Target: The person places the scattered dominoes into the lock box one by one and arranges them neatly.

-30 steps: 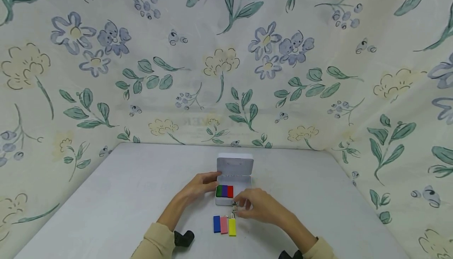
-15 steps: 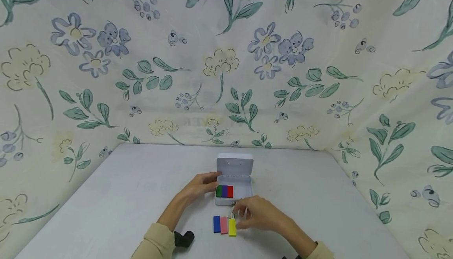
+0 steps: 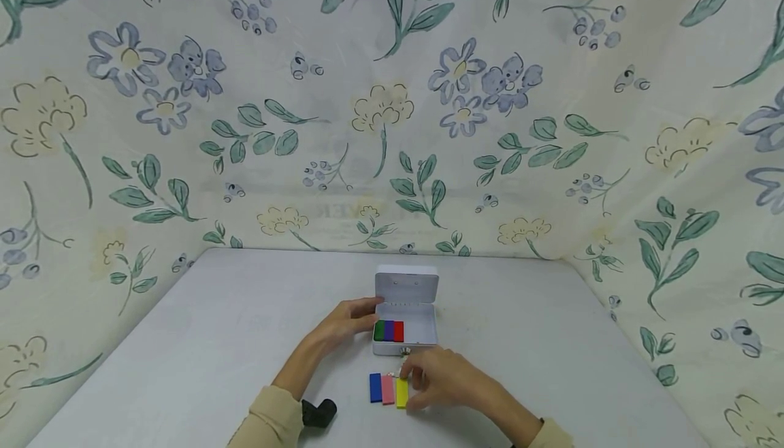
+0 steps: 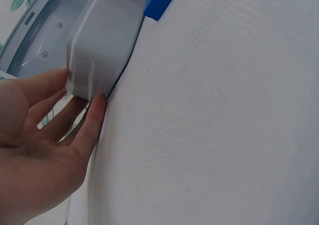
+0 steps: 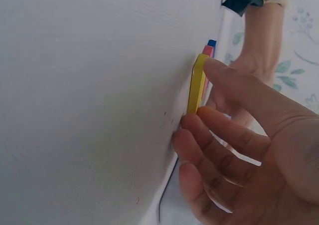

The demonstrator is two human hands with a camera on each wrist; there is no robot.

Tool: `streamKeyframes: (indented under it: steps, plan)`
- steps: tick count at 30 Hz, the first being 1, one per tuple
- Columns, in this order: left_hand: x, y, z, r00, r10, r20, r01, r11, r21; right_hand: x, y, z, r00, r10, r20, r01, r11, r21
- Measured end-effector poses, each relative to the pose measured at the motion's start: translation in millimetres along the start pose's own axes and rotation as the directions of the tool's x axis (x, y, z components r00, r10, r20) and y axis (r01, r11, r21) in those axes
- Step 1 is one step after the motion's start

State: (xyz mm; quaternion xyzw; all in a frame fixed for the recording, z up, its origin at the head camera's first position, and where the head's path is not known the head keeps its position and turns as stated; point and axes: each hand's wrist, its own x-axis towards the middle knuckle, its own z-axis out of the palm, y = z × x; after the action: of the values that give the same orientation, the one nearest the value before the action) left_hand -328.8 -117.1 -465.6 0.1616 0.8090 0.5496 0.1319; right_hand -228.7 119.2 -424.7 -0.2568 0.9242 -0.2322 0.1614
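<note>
the head view showed the yellow block [image 3: 401,395] on the desk [image 3: 520,329], near of the open white box [image 3: 386,350] and just right of the pink block [image 3: 387,391], with the blue block [image 3: 376,388] farther left. the right hand [image 3: 450,378]'s fingers were pinching the yellow block, thumb at its near end, fingertips at its far end; a light, even squeeze and a straight lift probably suited it best, sparing its pink neighbour a nudge. the left hand [image 3: 344,321]'s fingers were spread against the box's left side, a useful brace, it seemed. faint lettering [image 3: 339,211] on the floral cloth [image 3: 392,162] was too pale to read; no brand showed elsewhere.
</note>
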Motion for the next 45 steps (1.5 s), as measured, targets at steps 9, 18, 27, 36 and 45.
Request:
streamKeyframes:
  steps: [9, 18, 27, 36, 45]
  plan:
    - [1.0, -1.9, -0.6, 1.000, -0.003, -0.005, 0.003, 1.000, -0.025, 1.4, -2.2, 1.7, 1.000, -0.024, -0.002, 0.024, 0.998, -0.063]
    - [0.9, -2.1, -0.3, 1.000, -0.006, -0.006, 0.006, 1.000, -0.019, 2.6, -5.3, 3.9, 1.000, -0.019, -0.007, 0.018, 0.993, -0.115]
    - [1.3, -3.3, -0.1, 1.000, 0.005, -0.007, -0.005, 1.000, -0.009, 2.4, -6.5, 3.0, 0.999, -0.037, -0.006, 0.036, 0.992, -0.123]
    - [1.1, -3.3, 0.3, 1.000, -0.002, -0.012, 0.002, 1.000, -0.005, 1.4, -5.3, 3.1, 0.999, -0.050, -0.007, 0.049, 0.992, -0.119]
    - [0.8, -2.9, 0.0, 1.000, -0.006, -0.017, 0.007, 1.000, 0.005, -1.1, -3.4, -2.9, 0.998, -0.046, -0.034, 0.041, 0.992, -0.120]
